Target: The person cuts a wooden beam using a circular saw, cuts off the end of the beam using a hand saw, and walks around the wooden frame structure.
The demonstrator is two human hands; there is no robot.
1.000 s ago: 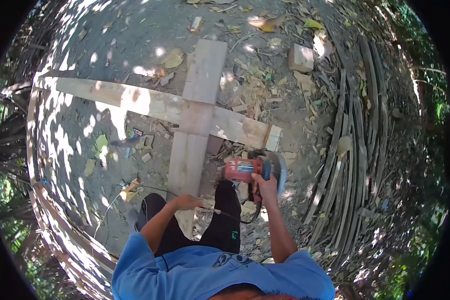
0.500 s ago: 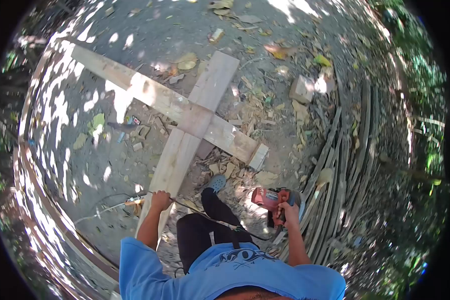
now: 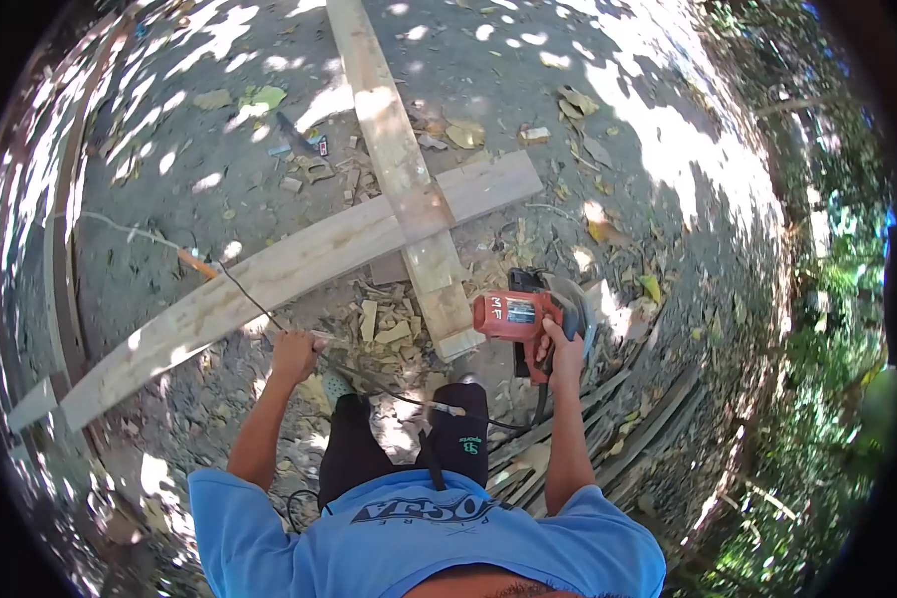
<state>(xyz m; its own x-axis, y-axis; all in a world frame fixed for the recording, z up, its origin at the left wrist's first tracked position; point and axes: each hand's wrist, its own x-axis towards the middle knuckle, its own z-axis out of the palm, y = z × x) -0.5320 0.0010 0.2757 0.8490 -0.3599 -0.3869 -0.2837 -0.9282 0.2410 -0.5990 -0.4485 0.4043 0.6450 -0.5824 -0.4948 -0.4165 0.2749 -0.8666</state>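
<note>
My right hand (image 3: 562, 351) is wrapped round the handle of a red circular saw (image 3: 508, 313), held up beside the near end of a wooden plank (image 3: 379, 100). A black power cord (image 3: 394, 393) runs from the saw across my legs to my left hand (image 3: 294, 356), whose fingers are closed on it. Beyond that hand, the cord passes over a second, wider plank (image 3: 269, 274) towards an orange piece (image 3: 197, 263), perhaps a connector. The two planks cross each other on the ground. What lies under the saw is partly hidden.
Wood offcuts (image 3: 394, 332) and chips lie in front of my feet. Long weathered slats (image 3: 658, 429) are piled at the right. More long boards (image 3: 65, 249) run along the left side. Dry leaves (image 3: 465, 134) are scattered over the dirt.
The view has turned, so the crossed planks appear rotated clockwise. The saw now appears higher, close to the plank's near end. My left hand, still on the cord, no longer overlaps the wide plank.
</note>
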